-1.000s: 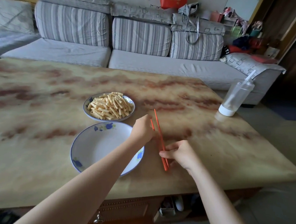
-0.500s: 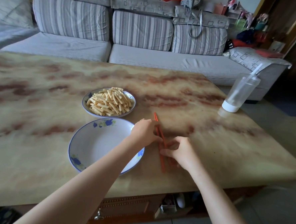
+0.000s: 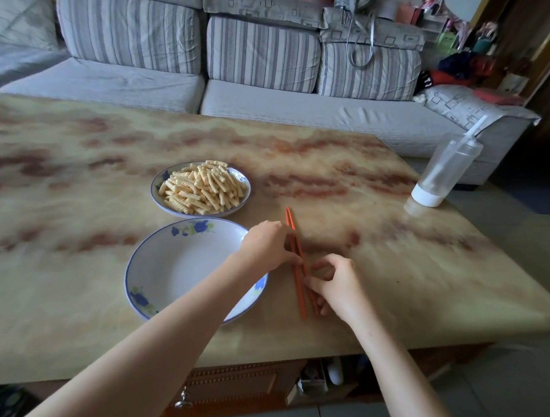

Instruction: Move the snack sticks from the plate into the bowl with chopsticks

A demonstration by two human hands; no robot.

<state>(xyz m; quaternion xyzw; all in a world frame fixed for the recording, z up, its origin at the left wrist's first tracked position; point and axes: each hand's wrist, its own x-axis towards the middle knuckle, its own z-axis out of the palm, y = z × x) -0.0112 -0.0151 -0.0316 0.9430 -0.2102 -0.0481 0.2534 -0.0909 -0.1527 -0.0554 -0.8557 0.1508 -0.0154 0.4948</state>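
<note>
Right grip (image 3: 336, 286) pinches near end of chopsticks (image 3: 299, 290); left grip (image 3: 270, 245) curls over their middle. Chopsticks lying on table (image 3: 392, 264), long axis pointing away, tips far. Snack sticks (image 3: 202, 187) on plate (image 3: 240, 178), far-left of tips, beyond empty bowl (image 3: 183, 267). Left grip nearer plate.

Single head view, looking forward and down, close over the table (image 3: 69, 292) edge toward the sofa (image 3: 305, 113)
</note>
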